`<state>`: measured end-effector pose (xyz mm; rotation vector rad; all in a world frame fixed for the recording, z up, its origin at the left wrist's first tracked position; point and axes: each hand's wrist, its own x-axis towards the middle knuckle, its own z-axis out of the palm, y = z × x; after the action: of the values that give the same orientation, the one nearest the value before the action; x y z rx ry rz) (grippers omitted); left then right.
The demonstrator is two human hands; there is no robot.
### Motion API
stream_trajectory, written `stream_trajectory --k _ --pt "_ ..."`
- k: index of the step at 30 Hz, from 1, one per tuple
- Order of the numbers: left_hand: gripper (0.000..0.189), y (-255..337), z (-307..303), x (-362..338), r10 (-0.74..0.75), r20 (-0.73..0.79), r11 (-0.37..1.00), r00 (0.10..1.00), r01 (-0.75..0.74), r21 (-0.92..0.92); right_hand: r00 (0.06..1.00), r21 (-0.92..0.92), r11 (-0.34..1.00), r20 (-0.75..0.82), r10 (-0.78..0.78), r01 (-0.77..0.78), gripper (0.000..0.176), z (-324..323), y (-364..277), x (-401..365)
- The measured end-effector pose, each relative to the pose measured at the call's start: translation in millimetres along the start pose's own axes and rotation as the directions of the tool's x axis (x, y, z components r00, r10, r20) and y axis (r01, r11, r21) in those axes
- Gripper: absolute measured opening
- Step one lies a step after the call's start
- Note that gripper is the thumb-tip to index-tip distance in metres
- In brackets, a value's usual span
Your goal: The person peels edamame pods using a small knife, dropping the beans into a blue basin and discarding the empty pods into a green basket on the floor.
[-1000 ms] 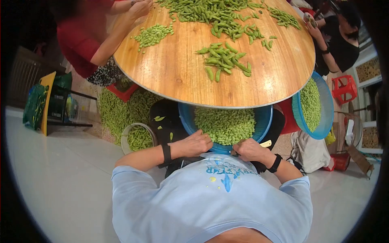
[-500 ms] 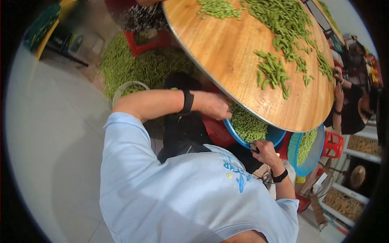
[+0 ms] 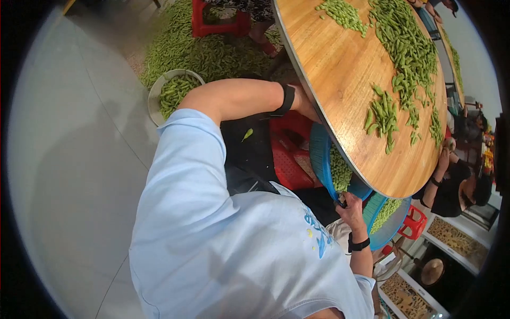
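Basin [image 3: 319, 158], table edge [image 3: 325, 118] above, right hand [image 3: 351, 211] (at rim)

pods [image 3: 406, 58] on table [image 3: 334, 80] | bucket [image 3: 153, 101] left of basin [image 3: 320, 157] | beans [image 3: 340, 169] in basin | basin apparently partly under table

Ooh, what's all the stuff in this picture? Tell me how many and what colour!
table: one, brown, upper right
pods: too many to count, green, on table, on floor, in bucket
bucket: one, whitish, on floor
beans: too many to count, green, on table, in tubs
tubs: two, blue, by the table's lower edge
stools: at least two, red, top and lower right
other people: several, one in black at right
shirt: one, light blue, on the wearer
wristbands: two, black, one per wrist
left hand: one, partly hidden by table
right hand: one, at nearer tub's rim
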<state>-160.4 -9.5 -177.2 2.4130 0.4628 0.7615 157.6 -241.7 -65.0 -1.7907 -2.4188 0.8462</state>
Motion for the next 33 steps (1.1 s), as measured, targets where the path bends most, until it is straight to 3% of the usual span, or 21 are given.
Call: stream_trajectory --k 4,8,10,11,13,14,16,17,18,20,22,24,25,28,31,32,33 --pt "0.044 -4 7 15 0.063 -0.020 0.998 0.998 -0.063 -0.004 0.996 -0.011 0.997 -0.022 -0.083 0.082 0.032 14 -3 4" --pt "0.032 -27 23 -6 0.345 -0.118 0.901 0.931 -0.293 0.319 0.990 -0.019 0.990 0.000 -0.141 0.141 0.030 25 -4 8" --pt "0.034 -54 50 -21 0.331 0.008 0.895 0.944 -0.317 0.313 0.993 -0.045 0.992 0.008 -0.120 0.120 0.030 29 -5 7" --pt "0.034 -36 36 -16 0.340 0.015 0.894 0.940 -0.328 0.305 0.991 -0.059 0.990 0.018 -0.130 0.131 0.033 30 -6 7" --pt "0.037 20 -12 3 0.060 0.097 0.947 0.993 -0.087 0.308 0.989 -0.071 0.986 0.025 -0.149 0.150 0.035 33 0 5" --pt "0.037 11 -6 2 0.070 0.107 0.948 0.992 -0.099 0.303 0.990 -0.066 0.988 0.017 -0.138 0.139 0.035 33 0 4" --pt "0.040 -9 12 -3 0.164 0.083 0.981 0.983 -0.171 0.088 0.990 -0.070 0.988 0.038 -0.138 0.140 0.034 31 -3 4" --pt "0.040 39 -44 3 0.348 0.080 0.830 0.934 -0.347 0.436 0.991 -0.077 0.989 0.059 -0.120 0.125 0.033 32 -1 4" --pt "0.040 44 -41 8 0.360 0.080 0.824 0.930 -0.357 0.439 0.992 -0.084 0.989 0.048 -0.116 0.119 0.033 30 -2 3" --pt "0.038 50 -40 18 0.035 0.278 0.914 0.960 -0.143 0.379 0.990 -0.068 0.988 0.033 -0.136 0.138 0.029 29 -7 5" --pt "0.040 46 -32 16 0.039 0.277 0.909 0.960 -0.149 0.390 0.988 -0.057 0.987 0.027 -0.150 0.152 0.029 32 -8 4" --pt "0.038 40 -29 10 0.221 0.308 0.879 0.926 -0.326 0.348 0.982 -0.066 0.981 0.054 -0.181 0.184 0.028 37 -14 6" --pt "0.038 38 -29 5 0.228 0.319 0.874 0.920 -0.338 0.350 0.983 -0.062 0.982 0.038 -0.178 0.180 0.028 38 -18 8" --pt "0.021 59 -39 -6 0.115 0.522 0.840 0.845 -0.364 0.403 0.971 -0.050 0.975 0.109 -0.212 0.219 0.024 45 -30 10" --pt "0.023 71 -45 -15 0.099 0.594 0.855 0.799 -0.374 0.360 0.934 0.044 0.939 0.101 -0.344 0.341 0.018 52 -40 11" --pt "0.020 76 -51 -13 0.205 0.505 0.807 0.839 -0.437 0.398 0.937 0.043 0.940 0.076 -0.340 0.337 0.018 55 -41 10" --pt "0.019 79 -53 -13 0.127 0.586 0.823 0.800 -0.415 0.389 0.926 0.025 0.931 0.098 -0.366 0.365 0.018 61 -43 7"
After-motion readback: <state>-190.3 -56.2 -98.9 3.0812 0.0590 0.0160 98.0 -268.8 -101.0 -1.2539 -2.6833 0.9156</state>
